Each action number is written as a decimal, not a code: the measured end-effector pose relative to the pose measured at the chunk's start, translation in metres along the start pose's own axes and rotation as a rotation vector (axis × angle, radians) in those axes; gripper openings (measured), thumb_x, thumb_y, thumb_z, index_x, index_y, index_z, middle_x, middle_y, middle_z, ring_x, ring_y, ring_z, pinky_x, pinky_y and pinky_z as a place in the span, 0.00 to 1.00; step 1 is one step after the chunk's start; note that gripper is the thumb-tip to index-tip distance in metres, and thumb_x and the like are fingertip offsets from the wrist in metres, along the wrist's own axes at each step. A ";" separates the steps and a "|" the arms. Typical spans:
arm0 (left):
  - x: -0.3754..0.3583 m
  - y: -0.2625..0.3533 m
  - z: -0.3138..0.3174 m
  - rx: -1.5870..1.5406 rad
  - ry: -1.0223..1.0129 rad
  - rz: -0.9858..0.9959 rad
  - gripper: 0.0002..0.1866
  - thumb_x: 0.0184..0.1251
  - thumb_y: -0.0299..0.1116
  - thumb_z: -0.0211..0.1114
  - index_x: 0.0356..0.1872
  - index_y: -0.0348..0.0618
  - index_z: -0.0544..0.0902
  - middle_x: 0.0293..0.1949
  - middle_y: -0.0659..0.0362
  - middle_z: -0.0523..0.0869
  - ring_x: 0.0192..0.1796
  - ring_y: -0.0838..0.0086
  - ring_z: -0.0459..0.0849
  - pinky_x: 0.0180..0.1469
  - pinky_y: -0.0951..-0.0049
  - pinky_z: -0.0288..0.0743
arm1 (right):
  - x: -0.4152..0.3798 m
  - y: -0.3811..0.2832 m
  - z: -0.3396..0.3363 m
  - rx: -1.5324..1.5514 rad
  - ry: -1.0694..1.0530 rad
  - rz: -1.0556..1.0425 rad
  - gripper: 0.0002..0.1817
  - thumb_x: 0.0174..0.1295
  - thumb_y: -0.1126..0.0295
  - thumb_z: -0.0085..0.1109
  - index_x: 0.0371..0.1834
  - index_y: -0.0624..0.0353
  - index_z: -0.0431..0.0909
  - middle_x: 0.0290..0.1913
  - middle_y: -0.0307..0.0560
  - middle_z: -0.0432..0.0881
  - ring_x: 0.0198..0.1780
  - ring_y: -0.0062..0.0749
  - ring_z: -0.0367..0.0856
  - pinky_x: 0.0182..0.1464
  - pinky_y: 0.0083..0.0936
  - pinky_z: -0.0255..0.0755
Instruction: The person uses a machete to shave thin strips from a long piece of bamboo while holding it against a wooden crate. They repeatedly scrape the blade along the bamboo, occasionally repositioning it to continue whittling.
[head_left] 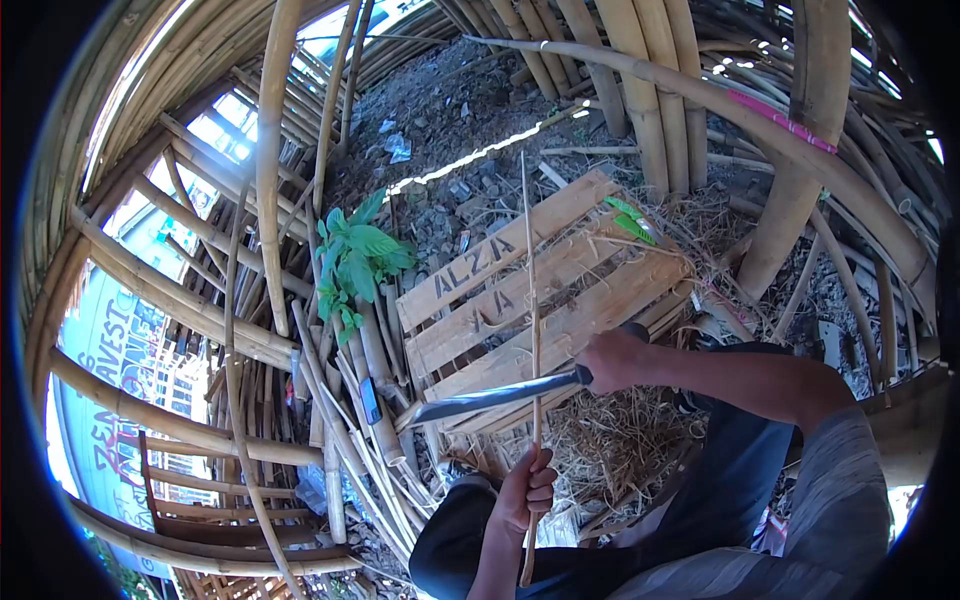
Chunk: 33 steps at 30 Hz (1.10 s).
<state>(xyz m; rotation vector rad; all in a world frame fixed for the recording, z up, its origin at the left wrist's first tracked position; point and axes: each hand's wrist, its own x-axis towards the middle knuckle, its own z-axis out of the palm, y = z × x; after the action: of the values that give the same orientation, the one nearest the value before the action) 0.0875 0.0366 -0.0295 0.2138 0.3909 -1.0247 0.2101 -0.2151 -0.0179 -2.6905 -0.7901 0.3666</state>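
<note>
My left hand [527,491] grips a thin bamboo strip [531,300] that stands nearly upright and reaches far up over the pallet. My right hand [608,360] is closed on the dark handle of a long knife [490,397]. The blade points left and lies across the strip just above my left hand. Whether the edge touches the strip is unclear. My knee and dark trousers fill the lower middle.
A wooden pallet [520,290] with lettering lies on the ground under the hands, with dry shavings [600,440] beside it. Split bamboo strips [370,470] are piled at the left, next to a green plant [355,262]. Thick bamboo poles [690,100] arch all around.
</note>
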 end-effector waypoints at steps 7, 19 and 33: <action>0.015 -0.001 0.011 0.150 0.181 0.115 0.18 0.74 0.49 0.42 0.24 0.53 0.61 0.17 0.72 0.55 0.13 0.90 0.47 0.11 0.87 0.38 | 0.033 0.045 -0.018 0.122 0.173 0.373 0.13 0.45 0.64 0.59 0.32 0.59 0.81 0.31 0.52 0.83 0.35 0.44 0.83 0.40 0.39 0.76; 0.003 -0.018 0.012 0.081 0.100 0.061 0.18 0.75 0.48 0.40 0.25 0.52 0.61 0.16 0.71 0.54 0.12 0.89 0.46 0.10 0.86 0.40 | 0.011 0.010 -0.021 0.043 -0.018 0.136 0.13 0.46 0.63 0.60 0.31 0.59 0.81 0.31 0.52 0.82 0.33 0.43 0.83 0.38 0.37 0.77; 0.001 -0.022 0.021 0.154 0.193 0.033 0.19 0.73 0.52 0.40 0.23 0.56 0.61 0.16 0.73 0.54 0.12 0.90 0.47 0.11 0.86 0.38 | 0.016 0.036 -0.019 -0.063 0.071 0.083 0.13 0.45 0.61 0.60 0.28 0.59 0.81 0.30 0.53 0.82 0.32 0.45 0.83 0.37 0.39 0.77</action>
<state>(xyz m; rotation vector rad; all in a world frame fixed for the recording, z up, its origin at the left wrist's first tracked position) 0.0740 0.0173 -0.0102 0.4588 0.4813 -1.0057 0.2467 -0.2394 -0.0164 -2.7847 -0.6823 0.2682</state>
